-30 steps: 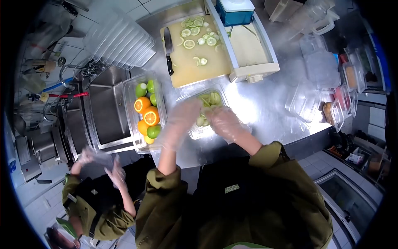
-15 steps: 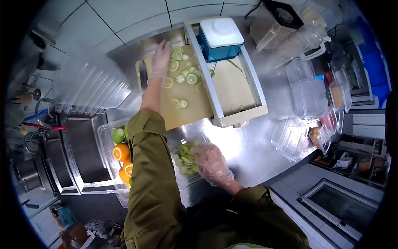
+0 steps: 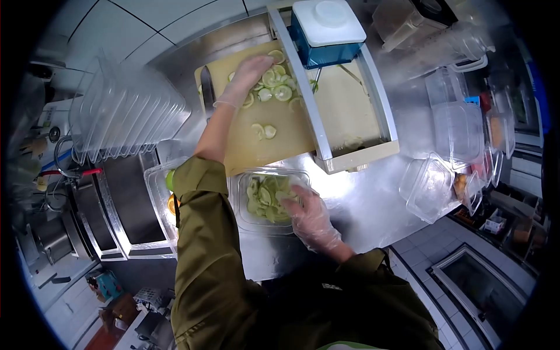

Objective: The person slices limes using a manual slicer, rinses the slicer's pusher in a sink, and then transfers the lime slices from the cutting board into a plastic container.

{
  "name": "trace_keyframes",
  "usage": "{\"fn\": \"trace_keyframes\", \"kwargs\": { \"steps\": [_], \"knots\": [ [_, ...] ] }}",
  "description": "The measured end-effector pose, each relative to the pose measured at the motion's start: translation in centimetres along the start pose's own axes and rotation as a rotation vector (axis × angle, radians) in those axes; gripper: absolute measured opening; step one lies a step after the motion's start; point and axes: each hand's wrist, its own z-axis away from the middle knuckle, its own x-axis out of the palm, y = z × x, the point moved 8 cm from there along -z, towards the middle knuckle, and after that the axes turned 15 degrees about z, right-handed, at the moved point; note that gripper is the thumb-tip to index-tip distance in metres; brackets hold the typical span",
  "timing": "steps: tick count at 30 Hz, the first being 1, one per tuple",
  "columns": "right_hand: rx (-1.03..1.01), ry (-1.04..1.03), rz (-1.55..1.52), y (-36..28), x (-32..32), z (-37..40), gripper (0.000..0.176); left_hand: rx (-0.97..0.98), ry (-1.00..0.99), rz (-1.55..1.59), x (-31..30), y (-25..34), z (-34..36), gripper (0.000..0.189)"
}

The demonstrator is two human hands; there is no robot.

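My left hand (image 3: 249,74), in a clear glove, reaches over the cutting board (image 3: 274,137) onto the upper lime slices (image 3: 274,76); its fingertips are partly hidden. More slices (image 3: 269,132) lie lower on the board. A knife (image 3: 207,84) lies along the board's left edge. My right hand (image 3: 315,220), also gloved, is at the right rim of a clear container (image 3: 242,219) with its fingers apart. Many pale green slices (image 3: 267,198) fill the middle of that container.
A slicer frame (image 3: 356,156) with a blue and white box (image 3: 329,35) stands right of the board. Stacked clear containers (image 3: 125,111) are at the left, a tray of fruit (image 3: 157,186) below them. More clear containers (image 3: 429,189) sit at the right.
My left hand has moved right, from the board's upper left onto the slices. My right hand has drawn back from over the container's slices, and its fingers have spread. The view has shifted.
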Motion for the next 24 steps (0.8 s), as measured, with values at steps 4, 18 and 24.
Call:
{"fn": "trace_keyframes", "kwargs": {
  "steps": [4,18,24],
  "knots": [
    [0.611,-0.161,-0.654,2.2,0.0,-0.4,0.043,0.543,-0.053,-0.864,-0.2,4.5,3.9,0.015],
    [0.057,0.18,-0.067,0.9,-0.2,0.9,0.055,0.73,-0.181,-1.195,1.3,3.6,8.6,0.013],
    [0.181,0.133,-0.261,1.9,1.3,1.4,0.054,0.67,-0.124,-1.009,0.9,4.7,9.4,0.012]
  ]
}}
